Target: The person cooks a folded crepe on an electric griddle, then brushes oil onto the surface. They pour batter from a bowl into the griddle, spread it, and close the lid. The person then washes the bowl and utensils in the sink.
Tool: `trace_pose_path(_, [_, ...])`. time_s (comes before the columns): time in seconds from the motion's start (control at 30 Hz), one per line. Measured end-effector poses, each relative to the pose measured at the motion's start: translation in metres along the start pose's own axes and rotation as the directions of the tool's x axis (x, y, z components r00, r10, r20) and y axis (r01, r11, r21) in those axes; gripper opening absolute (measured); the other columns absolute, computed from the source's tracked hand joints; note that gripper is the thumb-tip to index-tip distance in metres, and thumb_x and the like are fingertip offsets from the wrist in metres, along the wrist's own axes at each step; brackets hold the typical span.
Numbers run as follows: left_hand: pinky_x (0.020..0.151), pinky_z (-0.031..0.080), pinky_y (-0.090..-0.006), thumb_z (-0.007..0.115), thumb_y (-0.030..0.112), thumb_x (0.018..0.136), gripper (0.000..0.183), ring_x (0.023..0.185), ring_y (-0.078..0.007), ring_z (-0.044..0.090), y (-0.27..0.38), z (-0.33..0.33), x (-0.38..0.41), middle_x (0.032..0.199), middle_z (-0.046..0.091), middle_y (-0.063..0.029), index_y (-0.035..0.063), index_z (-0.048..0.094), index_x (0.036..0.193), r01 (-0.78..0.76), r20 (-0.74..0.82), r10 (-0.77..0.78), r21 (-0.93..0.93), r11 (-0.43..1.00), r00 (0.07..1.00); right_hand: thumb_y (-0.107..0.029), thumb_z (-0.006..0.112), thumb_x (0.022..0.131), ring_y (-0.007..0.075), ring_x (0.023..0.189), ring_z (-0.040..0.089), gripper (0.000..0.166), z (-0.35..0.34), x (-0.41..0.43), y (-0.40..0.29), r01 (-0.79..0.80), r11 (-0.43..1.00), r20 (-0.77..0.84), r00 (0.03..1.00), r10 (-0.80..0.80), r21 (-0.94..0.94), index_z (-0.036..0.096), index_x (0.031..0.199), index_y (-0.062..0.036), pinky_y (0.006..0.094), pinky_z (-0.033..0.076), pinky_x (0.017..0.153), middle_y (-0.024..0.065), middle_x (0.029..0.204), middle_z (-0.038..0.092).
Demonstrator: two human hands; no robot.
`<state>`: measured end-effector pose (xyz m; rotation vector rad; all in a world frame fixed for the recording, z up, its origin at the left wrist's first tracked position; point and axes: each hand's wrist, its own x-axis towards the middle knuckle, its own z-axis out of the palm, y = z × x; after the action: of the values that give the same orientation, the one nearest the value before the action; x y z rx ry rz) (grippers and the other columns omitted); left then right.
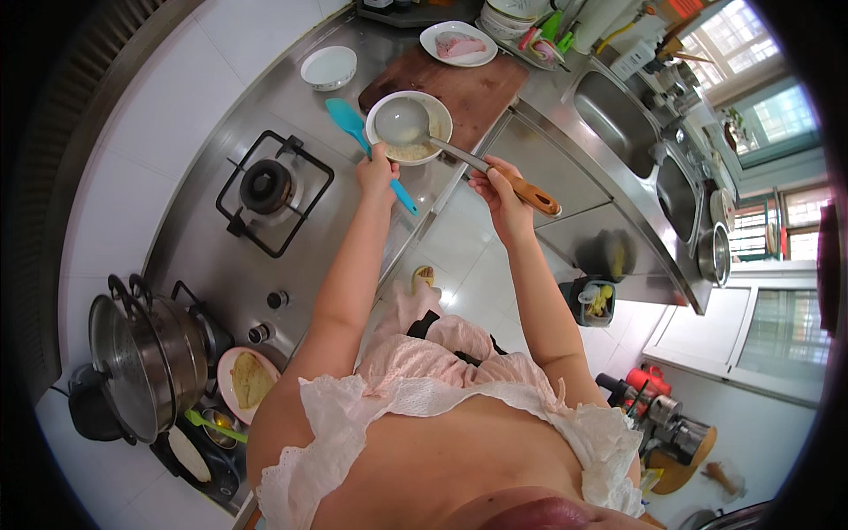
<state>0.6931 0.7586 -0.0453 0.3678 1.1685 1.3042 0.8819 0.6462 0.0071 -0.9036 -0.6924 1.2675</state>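
Note:
A metal ladle point(403, 122) with a wooden handle is held in my right hand point(503, 192). Its bowl, with whitish liquid in it, is over a white bowl point(445, 119) containing a pale mixture. My left hand point(377, 173) grips a blue spatula point(346, 118) and is at the near left rim of that bowl. The bowl stands at the edge of a brown cutting board point(493, 86). Farther back on the board, a white dish point(487, 54) bears a piece of raw pink meat point(460, 45). A small white bowl point(329, 68) stands to the left on the steel counter.
A gas burner point(266, 187) is at left, with a stacked steel steamer pot point(149, 364) nearer. Close by are a pink-rimmed plate point(228, 381) with a flatbread and a dark pan point(218, 474). A double sink point(616, 122) lies right; a waste bin point(589, 315) stands below.

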Motion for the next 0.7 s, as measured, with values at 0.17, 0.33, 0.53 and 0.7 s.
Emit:
trace_pose_path(0.17, [0.042,0.036,-0.0242,0.06,0.023,0.084,0.026,0.047,-0.0113,0.048,-0.003,0.033,0.071,0.06,0.053,-0.0057,0.0001,0.055,0.074,-0.019,-0.04,0.021,0.05,0.999,0.999,-0.011,0.054,0.092,0.0187,0.086,0.063,0.033,-0.009,0.08,0.009,-0.053,0.998,0.0,0.999,0.053,0.031,0.048,0.121,0.003,0.0271,0.052,0.079,0.0142,0.098,0.062])
trace_pose_path(0.33, [0.042,0.037,-0.0245,0.059,0.02,0.085,0.024,0.047,-0.0116,0.05,-0.002,0.052,0.104,0.062,0.056,-0.0063,-0.0013,0.057,0.076,-0.053,-0.071,0.059,0.083,0.995,0.996,-0.012,0.052,0.093,0.02,0.087,0.062,0.03,-0.02,0.126,0.018,-0.082,0.996,0.001,0.997,0.082,0.044,0.05,0.119,0.003,0.0273,0.051,0.078,0.015,0.099,0.063])
trace_pose_path(0.53, [0.045,0.043,-0.0247,0.062,0.022,0.086,0.025,0.05,-0.0111,0.057,-0.002,0.052,0.114,0.066,0.061,-0.0059,-0.003,0.063,0.084,-0.109,-0.158,0.144,0.215,0.971,0.977,-0.009,0.052,0.093,0.0193,0.085,0.063,0.03,-0.03,0.146,0.017,-0.104,0.993,0.031,0.994,0.103,0.049,0.049,0.12,0.0031,0.0271,0.052,0.077,0.0151,0.098,0.063])
trace_pose_path(0.7, [0.043,0.044,-0.025,0.066,0.026,0.085,0.03,0.048,-0.0115,0.058,-0.002,0.048,0.106,0.068,0.063,-0.0057,-0.0036,0.065,0.09,-0.128,-0.163,0.179,0.279,0.952,0.97,-0.005,0.055,0.091,0.0188,0.086,0.063,0.036,-0.034,0.147,0.016,-0.139,0.99,0.06,0.989,0.137,0.022,0.046,0.125,0.0022,0.027,0.053,0.077,0.0156,0.1,0.063])
